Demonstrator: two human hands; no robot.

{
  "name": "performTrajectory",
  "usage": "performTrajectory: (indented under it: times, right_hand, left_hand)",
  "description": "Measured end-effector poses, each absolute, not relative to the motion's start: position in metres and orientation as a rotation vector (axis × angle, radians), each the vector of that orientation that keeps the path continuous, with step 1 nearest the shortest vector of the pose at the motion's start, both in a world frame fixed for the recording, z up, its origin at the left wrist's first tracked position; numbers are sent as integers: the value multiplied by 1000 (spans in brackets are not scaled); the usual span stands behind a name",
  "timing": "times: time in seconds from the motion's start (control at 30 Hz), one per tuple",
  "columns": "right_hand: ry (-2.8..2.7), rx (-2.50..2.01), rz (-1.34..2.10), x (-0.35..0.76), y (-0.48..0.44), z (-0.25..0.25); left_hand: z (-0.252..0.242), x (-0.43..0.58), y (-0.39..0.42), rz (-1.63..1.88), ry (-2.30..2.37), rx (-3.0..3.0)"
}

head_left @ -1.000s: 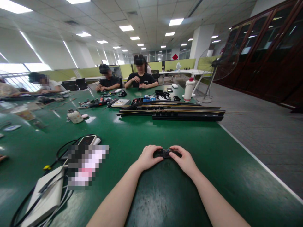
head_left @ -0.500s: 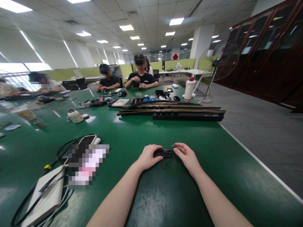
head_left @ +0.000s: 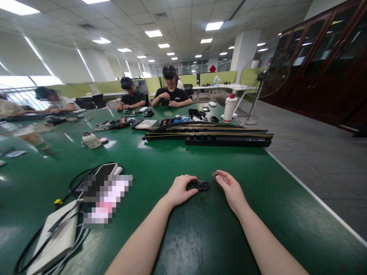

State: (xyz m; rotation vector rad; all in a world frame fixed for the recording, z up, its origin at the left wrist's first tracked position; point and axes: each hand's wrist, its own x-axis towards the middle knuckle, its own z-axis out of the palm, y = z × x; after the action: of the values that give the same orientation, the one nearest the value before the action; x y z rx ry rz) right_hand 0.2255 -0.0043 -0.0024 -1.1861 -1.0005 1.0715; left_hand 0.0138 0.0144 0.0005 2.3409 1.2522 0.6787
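A small black part (head_left: 202, 185) with fine detail on its top lies on the green table (head_left: 200, 229). Thumb and fingers of my left hand (head_left: 179, 190) grip its left end. To the right, apart from the black part, my right hand (head_left: 232, 191) pinches a small bluish and tan piece (head_left: 215, 173) between thumb and fingertips. That piece is too small to make out in detail.
Long black rails (head_left: 229, 142) with thin yellowish rods lie across the table ahead. At the left are a phone (head_left: 107, 170), a white box (head_left: 56, 233) and cables. A white bottle (head_left: 229, 109) stands beyond. People sit at the far side.
My right hand has moved a little to the right with the small piece, away from the black part. My left hand has hardly moved.
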Motion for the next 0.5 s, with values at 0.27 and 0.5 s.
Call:
performTrajectory:
  times: [0.27,0.5]
  right_hand:
    - [-906,-1145,1117,225,-5,-2]
    - [-866,-1130,1158,225,-5,-1]
  left_hand:
    - [1,14,14,680,1245,2344]
    - [2,14,14,681,1256,2345]
